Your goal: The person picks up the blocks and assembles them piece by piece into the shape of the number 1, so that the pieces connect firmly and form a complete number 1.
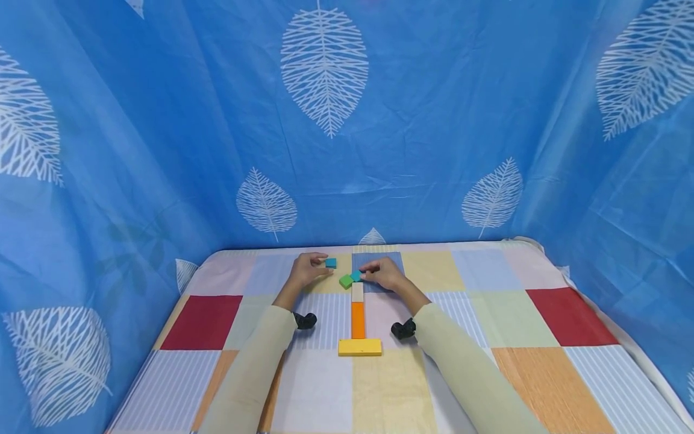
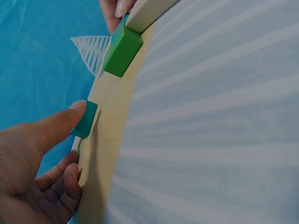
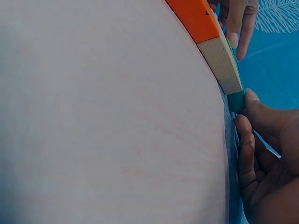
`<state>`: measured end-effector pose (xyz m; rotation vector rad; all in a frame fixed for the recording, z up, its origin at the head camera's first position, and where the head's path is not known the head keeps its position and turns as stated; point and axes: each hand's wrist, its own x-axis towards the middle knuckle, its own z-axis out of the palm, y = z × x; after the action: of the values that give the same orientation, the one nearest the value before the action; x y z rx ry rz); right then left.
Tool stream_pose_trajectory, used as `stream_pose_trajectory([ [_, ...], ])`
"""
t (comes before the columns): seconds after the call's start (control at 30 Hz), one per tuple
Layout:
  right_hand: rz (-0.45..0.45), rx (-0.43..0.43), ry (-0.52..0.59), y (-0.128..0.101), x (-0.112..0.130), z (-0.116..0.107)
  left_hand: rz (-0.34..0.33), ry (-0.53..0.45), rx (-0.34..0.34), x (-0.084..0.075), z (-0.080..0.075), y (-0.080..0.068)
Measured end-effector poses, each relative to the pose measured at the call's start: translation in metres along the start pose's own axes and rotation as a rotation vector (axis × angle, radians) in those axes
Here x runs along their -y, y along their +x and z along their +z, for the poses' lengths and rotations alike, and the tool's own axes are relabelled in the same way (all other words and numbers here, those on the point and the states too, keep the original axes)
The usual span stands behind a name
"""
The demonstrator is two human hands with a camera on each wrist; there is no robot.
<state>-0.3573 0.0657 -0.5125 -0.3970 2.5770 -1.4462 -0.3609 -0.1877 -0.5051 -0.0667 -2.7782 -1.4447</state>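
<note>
Left hand: the left hand (image 1: pixel 308 270) is being rested on the quilted bed surface (image 1: pixel 553 325), its extended finger touching the loose teal block (image 1: pixel 331 263); in the left wrist view a fingertip is being pressed against that block's (image 2: pixel 85 119) side, the other fingers loosely curled and holding nothing.
Right hand: the right hand (image 1: pixel 384 274) is pinching a second teal block (image 1: pixel 356 275) between thumb and fingers, at the far end of the block line.
Block line: a yellow block (image 1: pixel 360 347) is lying crosswise nearest the person, an orange block (image 1: pixel 358 319) and a plain wooden block (image 1: pixel 357 292) are running away from it, long axes pointing away from the person.
Green block: the green block (image 1: pixel 346 281) is sitting at the wooden block's far end, touching the pinched teal block.
Key relation: the loose teal block is lying left of and just beyond the line's far end, near but apart; the left hand is judged the nearer.
Surroundings: a blue leaf-print curtain (image 1: pixel 379 120) is hanging around the bed.
</note>
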Motion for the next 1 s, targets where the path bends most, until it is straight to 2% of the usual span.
stream_pose_trajectory([
  [0.47,-0.006,0.001,0.004,-0.0001,0.0016,-0.0015,-0.038,0.033,0.014,-0.0005,-0.0015,0.0052],
  [1.0,-0.003,0.012,0.002,0.0005,-0.0008,-0.0013,-0.069,0.055,-0.031,-0.0045,0.0020,0.0032],
])
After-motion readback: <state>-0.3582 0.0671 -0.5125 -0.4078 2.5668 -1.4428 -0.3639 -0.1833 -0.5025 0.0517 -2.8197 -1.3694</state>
